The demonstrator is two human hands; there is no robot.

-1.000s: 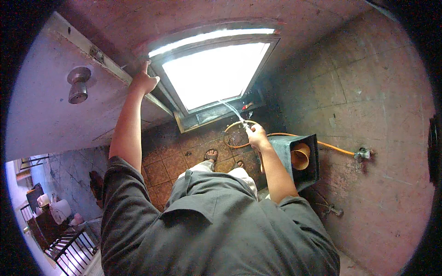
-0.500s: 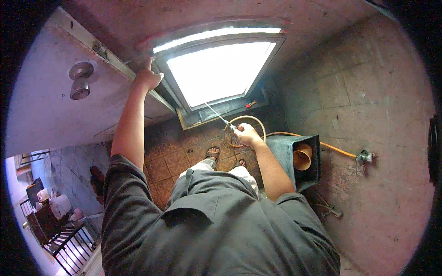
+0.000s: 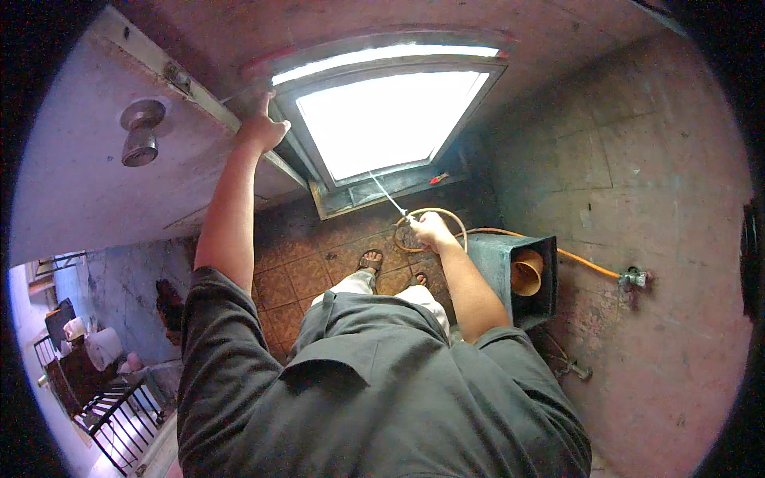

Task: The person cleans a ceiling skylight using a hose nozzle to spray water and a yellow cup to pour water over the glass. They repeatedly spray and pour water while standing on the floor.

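Observation:
My right hand (image 3: pixel 433 232) is closed round a small hose nozzle (image 3: pixel 409 219), with a looped yellowish hose (image 3: pixel 463 226) beside it. A thin white jet of water (image 3: pixel 385 190) runs from the nozzle to the lower edge of the bright window (image 3: pixel 390 119). My left arm is raised. At the grey window frame's left side (image 3: pixel 307 143), my left hand (image 3: pixel 263 130) has its thumb and a finger stretched apart, at or against the frame's upper left corner. Its other fingers are hard to make out.
A dark square bucket (image 3: pixel 498 275) holding a tan round vessel (image 3: pixel 526 272) is right of my legs. An orange hose (image 3: pixel 580 259) leads to a wall tap (image 3: pixel 633 276). A red-tipped brush-like item (image 3: pixel 439 178) lies on the sill. A door with a knob (image 3: pixel 142 133) stands left.
The view has shifted slightly, and the window sits a little further right in it. Both hands keep their places, with the jet still running from the nozzle.

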